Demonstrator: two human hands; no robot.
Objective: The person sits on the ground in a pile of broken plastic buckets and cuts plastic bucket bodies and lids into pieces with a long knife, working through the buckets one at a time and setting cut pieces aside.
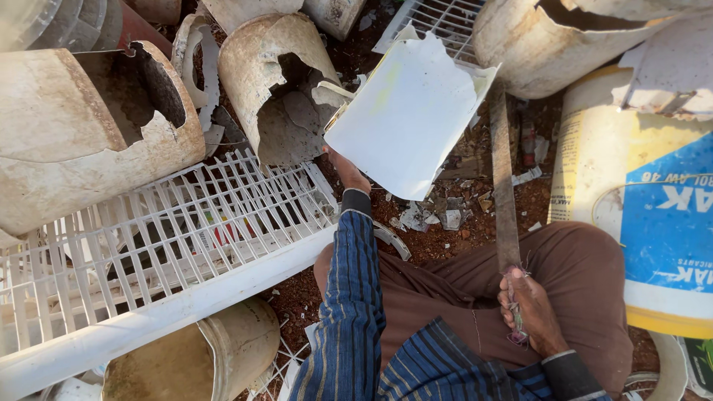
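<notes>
My left hand [347, 171] grips the lower edge of a broken white plastic sheet [405, 111] and holds it up over the dirt. My right hand [529, 310] is closed around the handle of a long flat blade [502, 178], which points away from me and rises beside the sheet's right edge. Both sleeves are blue striped. My knees in brown trousers [460, 282] show below.
Broken white plastic buckets [89, 126] [271, 82] lie at left and centre. A white wire rack [171, 230] slants across the left. A yellow and blue bucket [639, 193] stands at right. Plastic scraps [445, 215] litter the red soil.
</notes>
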